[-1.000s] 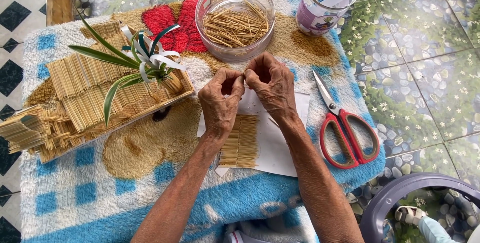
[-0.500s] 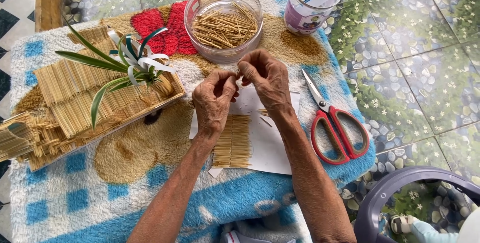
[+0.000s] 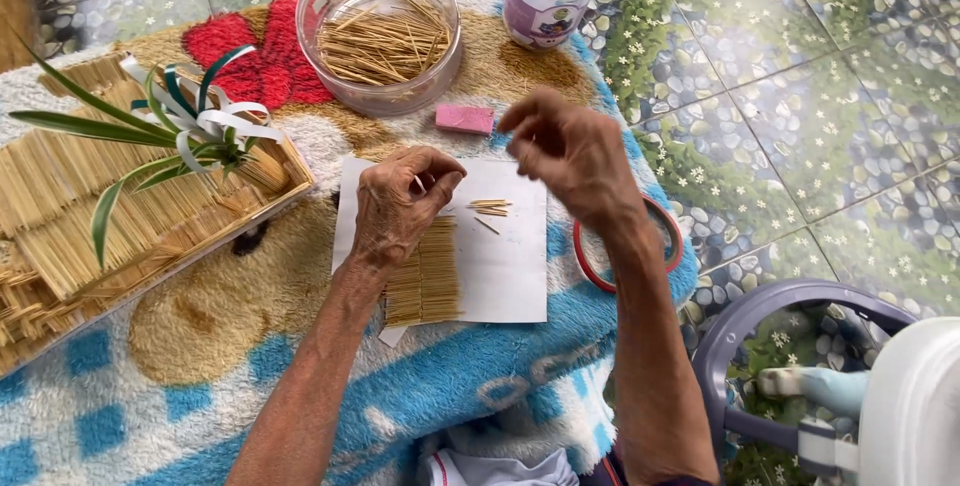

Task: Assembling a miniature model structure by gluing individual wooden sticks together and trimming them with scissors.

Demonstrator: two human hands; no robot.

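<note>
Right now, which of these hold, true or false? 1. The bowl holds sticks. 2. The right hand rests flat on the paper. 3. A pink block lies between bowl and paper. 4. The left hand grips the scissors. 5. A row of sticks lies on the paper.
1. True: the bowl holds loose sticks.
2. False: the right hand is raised above the paper.
3. True: the pink block lies there.
4. False: the left hand pinches at the row of sticks; the scissors lie under the right forearm.
5. True.
</note>
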